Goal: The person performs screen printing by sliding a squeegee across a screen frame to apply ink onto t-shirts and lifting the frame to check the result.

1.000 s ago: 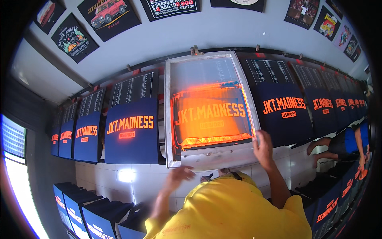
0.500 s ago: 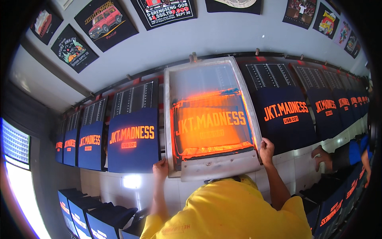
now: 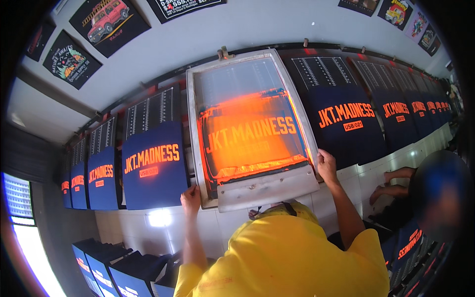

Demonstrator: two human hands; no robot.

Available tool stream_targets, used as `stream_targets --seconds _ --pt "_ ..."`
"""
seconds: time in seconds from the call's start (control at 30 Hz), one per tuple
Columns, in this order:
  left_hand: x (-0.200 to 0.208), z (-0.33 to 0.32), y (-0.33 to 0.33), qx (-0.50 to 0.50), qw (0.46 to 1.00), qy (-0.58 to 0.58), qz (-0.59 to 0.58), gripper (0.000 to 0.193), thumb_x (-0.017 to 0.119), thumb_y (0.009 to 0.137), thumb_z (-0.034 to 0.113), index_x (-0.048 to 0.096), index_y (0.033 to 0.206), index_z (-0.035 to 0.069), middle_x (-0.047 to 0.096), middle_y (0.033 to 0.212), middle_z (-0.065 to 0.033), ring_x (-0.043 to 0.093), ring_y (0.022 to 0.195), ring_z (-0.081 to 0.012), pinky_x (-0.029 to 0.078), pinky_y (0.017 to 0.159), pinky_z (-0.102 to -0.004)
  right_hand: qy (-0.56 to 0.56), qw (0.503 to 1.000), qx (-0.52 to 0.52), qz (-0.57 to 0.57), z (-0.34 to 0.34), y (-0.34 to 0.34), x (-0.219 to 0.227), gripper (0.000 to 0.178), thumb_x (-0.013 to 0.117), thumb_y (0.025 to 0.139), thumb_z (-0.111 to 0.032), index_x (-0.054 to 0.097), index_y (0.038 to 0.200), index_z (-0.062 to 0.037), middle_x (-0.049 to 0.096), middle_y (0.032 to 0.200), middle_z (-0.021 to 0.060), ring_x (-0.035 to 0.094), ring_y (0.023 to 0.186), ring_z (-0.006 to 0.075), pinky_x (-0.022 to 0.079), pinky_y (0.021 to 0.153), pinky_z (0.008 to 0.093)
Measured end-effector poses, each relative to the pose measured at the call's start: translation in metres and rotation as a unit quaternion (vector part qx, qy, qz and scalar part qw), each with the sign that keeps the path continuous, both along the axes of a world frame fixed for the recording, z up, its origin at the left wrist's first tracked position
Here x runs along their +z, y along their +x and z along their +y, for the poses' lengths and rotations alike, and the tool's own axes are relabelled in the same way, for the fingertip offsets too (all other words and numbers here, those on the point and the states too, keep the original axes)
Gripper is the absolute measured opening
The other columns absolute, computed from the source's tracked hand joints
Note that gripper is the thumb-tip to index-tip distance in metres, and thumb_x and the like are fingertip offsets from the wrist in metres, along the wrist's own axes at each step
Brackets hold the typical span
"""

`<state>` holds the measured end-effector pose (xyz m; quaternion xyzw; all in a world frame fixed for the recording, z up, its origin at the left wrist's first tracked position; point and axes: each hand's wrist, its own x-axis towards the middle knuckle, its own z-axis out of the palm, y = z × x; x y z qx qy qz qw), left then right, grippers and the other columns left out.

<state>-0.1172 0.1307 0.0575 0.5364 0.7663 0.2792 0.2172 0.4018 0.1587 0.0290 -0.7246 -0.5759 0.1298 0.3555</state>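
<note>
A screen-printing frame [image 3: 303,116] with pale metal sides lies in front of me, over a dark shirt panel. Bright orange ink [image 3: 232,111] is smeared across its mesh, and lettering shows faintly through. A wide grey metal squeegee [image 3: 269,190] rests at the near end, behind a thick ridge of ink. My left hand [image 3: 190,199] is closed on the frame's near left corner. Higher up, my right hand [image 3: 326,167] grips its right side near the squeegee's end. Neither hand holds the squeegee. The fingers' undersides are hidden.
Navy shirt panels with orange lettering lie in a row on boards left [image 3: 152,178] and right [image 3: 349,133]. More printed panels [image 3: 131,277] stand behind me at lower left. Another person [image 3: 438,193], blurred, is close at the right. Printed shirts [image 3: 111,24] hang on the wall.
The whole view has shifted, so the frame and panels sit higher and further left. Both hands stay on the frame. The person at right has come further into view.
</note>
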Motion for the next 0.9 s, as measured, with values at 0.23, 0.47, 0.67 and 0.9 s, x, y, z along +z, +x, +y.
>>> stream_targets --seconds 0.23,0.47,0.67,0.9 --pt "0.067 -0.057 0.03 -0.249 0.96 0.065 0.112 0.036 0.07 0.087 0.026 0.067 0.117 0.006 0.064 0.123 -0.0128 0.058 0.119 -0.0291 0.045 0.1 -0.0424 -0.06 0.915 0.351 -0.188 -0.055 -0.038 0.111 0.053 0.072 0.083 -0.026 0.057 0.128 -0.0028 0.053 0.134 0.0139 0.049 0.126 0.0299 0.042 0.104 0.0428" --pt "0.066 -0.034 0.039 -0.388 0.904 0.064 0.168 0.05 0.067 0.071 0.003 0.058 0.121 0.004 0.057 0.122 -0.0111 0.057 0.115 -0.032 0.049 0.095 -0.0427 -0.093 0.863 0.402 -0.292 -0.038 -0.064 0.109 0.065 0.077 0.07 -0.015 0.052 0.129 -0.0065 0.056 0.124 0.0127 0.05 0.121 0.0298 0.044 0.101 0.0416" --pt "0.068 -0.016 0.074 -0.313 0.937 0.057 0.144 0.034 0.063 0.067 -0.005 0.062 0.099 0.004 0.059 0.103 -0.0108 0.061 0.099 -0.032 0.053 0.084 -0.0412 -0.03 0.908 0.346 -0.236 -0.031 -0.049 0.098 0.028 0.077 0.064 -0.009 0.06 0.086 -0.0031 0.064 0.092 0.0108 0.061 0.094 0.0297 0.05 0.083 0.0411" --pt "0.066 0.005 0.073 -0.291 0.936 0.087 0.178 0.04 0.065 0.066 -0.004 0.061 0.105 0.004 0.062 0.112 -0.0095 0.061 0.105 -0.0318 0.053 0.088 -0.0404 -0.014 0.914 0.315 -0.255 -0.018 -0.057 0.103 0.033 0.076 0.064 -0.006 0.061 0.093 -0.0023 0.064 0.094 0.0109 0.061 0.096 0.0298 0.051 0.084 0.0406"
